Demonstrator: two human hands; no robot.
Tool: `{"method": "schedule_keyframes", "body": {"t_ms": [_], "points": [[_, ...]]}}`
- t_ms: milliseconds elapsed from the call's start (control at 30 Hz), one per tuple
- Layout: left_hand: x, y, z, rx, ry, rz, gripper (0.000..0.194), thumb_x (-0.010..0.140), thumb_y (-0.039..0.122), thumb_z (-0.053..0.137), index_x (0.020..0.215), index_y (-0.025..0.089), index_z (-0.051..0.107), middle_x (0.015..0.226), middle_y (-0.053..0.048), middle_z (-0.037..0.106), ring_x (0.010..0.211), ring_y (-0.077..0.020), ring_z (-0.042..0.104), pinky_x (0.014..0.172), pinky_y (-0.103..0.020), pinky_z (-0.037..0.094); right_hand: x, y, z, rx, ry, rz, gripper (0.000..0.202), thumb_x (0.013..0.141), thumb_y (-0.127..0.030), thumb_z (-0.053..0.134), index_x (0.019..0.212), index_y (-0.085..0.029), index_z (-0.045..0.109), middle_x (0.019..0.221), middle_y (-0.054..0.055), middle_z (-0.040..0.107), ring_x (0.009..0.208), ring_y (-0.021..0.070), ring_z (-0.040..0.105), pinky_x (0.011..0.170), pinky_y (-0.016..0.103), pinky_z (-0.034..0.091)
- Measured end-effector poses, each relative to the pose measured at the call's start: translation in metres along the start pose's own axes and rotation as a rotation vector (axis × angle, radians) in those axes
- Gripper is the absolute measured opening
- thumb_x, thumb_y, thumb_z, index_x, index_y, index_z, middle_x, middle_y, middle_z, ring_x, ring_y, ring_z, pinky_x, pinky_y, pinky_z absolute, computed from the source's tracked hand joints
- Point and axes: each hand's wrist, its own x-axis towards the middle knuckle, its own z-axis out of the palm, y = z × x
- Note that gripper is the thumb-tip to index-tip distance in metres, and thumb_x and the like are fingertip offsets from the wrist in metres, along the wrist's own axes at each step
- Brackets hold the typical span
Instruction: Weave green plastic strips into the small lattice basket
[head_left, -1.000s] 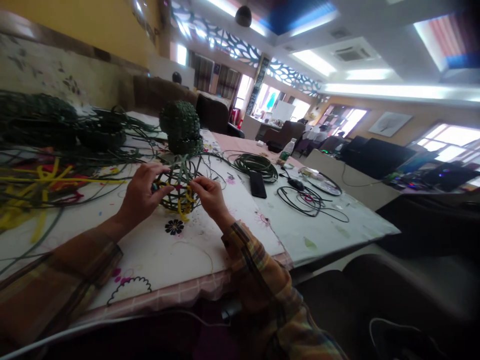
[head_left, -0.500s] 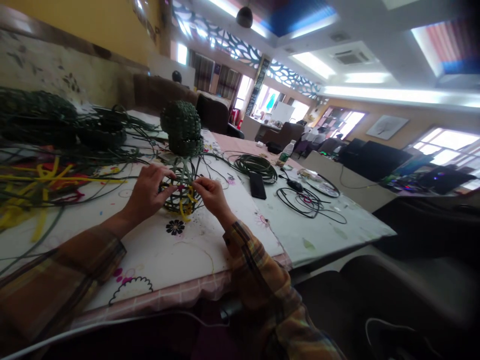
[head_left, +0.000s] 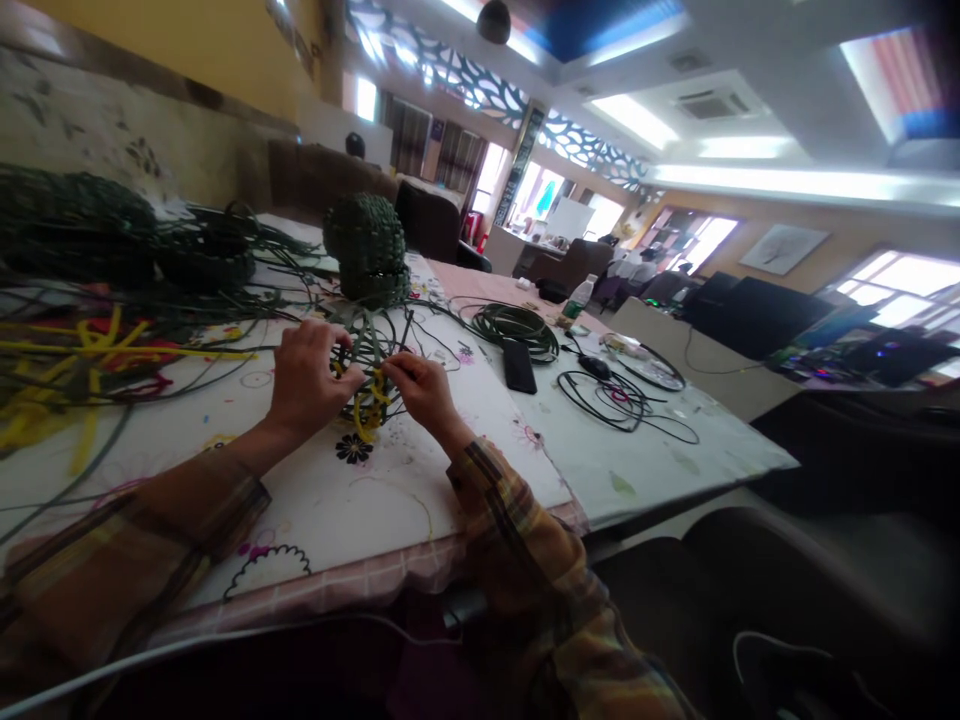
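Observation:
A small open weave of dark green strips (head_left: pixel 365 345), with a yellow strip (head_left: pixel 362 418) hanging from its front, sits on the white patterned tablecloth (head_left: pixel 390 500). My left hand (head_left: pixel 309 378) is curled round the weave's left side, its thumb against the strips. On the right side, my right hand (head_left: pixel 420 388) pinches at a strip beside the yellow one; the exact strip between its fingertips is too small to tell. Just behind stands a densely woven dark green piece (head_left: pixel 367 245).
Green strips (head_left: pixel 202 250) and yellow strips (head_left: pixel 94 350) are heaped at the left. Coiled green strip (head_left: pixel 514 330), a phone (head_left: pixel 519 367), a bottle (head_left: pixel 577 300) and looped black strip (head_left: pixel 604 400) lie to the right. Dark chairs stand beyond.
My left hand has shifted slightly right and further over the weave. The weave is turned or tilted a little, and a dark strip now sticks up near my right hand. The view has moved slightly.

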Motion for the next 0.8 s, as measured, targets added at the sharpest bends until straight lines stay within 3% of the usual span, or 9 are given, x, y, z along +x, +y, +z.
{"method": "schedule_keyframes", "body": {"t_ms": [200, 333, 400, 533, 700, 800], "points": [[0.001, -0.001, -0.008, -0.024, -0.013, 0.051, 0.032, 0.078, 0.031, 0.064, 0.109, 0.025, 0.068, 0.114, -0.013, 0.065, 0.118, -0.0406, 0.058, 0.107, -0.057, 0.043, 0.002, -0.001, -0.005, -0.053, -0.041, -0.032, 0.013, 0.094, -0.03, 0.07, 0.092, -0.023, 0.081, 0.079, 0.0, 0.075, 0.071, 0.0148, 0.064, 0.072, 0.026, 0.045], [0.007, 0.004, -0.011, -0.121, -0.042, 0.241, 0.028, 0.087, 0.031, 0.058, 0.11, 0.029, 0.074, 0.135, -0.01, 0.067, 0.135, -0.0379, 0.055, 0.12, -0.059, 0.032, 0.001, -0.003, -0.002, -0.036, -0.026, -0.049, 0.013, 0.095, -0.027, 0.07, 0.094, -0.022, 0.081, 0.085, 0.002, 0.078, 0.076, 0.0157, 0.068, 0.075, 0.026, 0.048], [0.012, 0.005, -0.009, -0.196, -0.095, 0.304, 0.022, 0.094, 0.035, 0.056, 0.102, 0.03, 0.075, 0.134, -0.007, 0.071, 0.137, -0.0351, 0.057, 0.121, -0.057, 0.033, 0.0, -0.005, -0.001, -0.048, -0.028, -0.063, 0.013, 0.095, -0.028, 0.069, 0.094, -0.022, 0.081, 0.086, 0.002, 0.079, 0.078, 0.0161, 0.069, 0.076, 0.026, 0.048], [0.018, 0.001, -0.004, -0.234, -0.189, 0.295, 0.026, 0.098, 0.044, 0.055, 0.092, 0.027, 0.074, 0.121, -0.008, 0.078, 0.126, -0.0331, 0.065, 0.114, -0.055, 0.038, -0.002, -0.008, 0.0, -0.059, -0.063, -0.081, 0.015, 0.097, -0.03, 0.067, 0.097, -0.023, 0.081, 0.089, 0.002, 0.079, 0.079, 0.0157, 0.069, 0.077, 0.026, 0.049], [0.016, -0.006, -0.002, -0.168, -0.159, 0.327, 0.027, 0.101, 0.038, 0.052, 0.094, 0.024, 0.073, 0.121, -0.009, 0.077, 0.126, -0.0318, 0.065, 0.116, -0.054, 0.032, -0.003, -0.006, 0.001, -0.03, -0.021, -0.123, 0.015, 0.096, -0.03, 0.068, 0.093, -0.021, 0.08, 0.088, 0.003, 0.078, 0.077, 0.0157, 0.068, 0.075, 0.026, 0.049], [0.011, -0.009, -0.001, -0.114, -0.15, 0.345, 0.028, 0.104, 0.036, 0.049, 0.096, 0.024, 0.072, 0.123, -0.008, 0.077, 0.133, -0.0312, 0.061, 0.121, -0.056, 0.025, -0.005, -0.007, -0.001, -0.061, 0.027, -0.122, 0.013, 0.096, -0.031, 0.069, 0.097, -0.021, 0.077, 0.076, 0.0, 0.071, 0.067, 0.0129, 0.059, 0.07, 0.025, 0.046]]}}
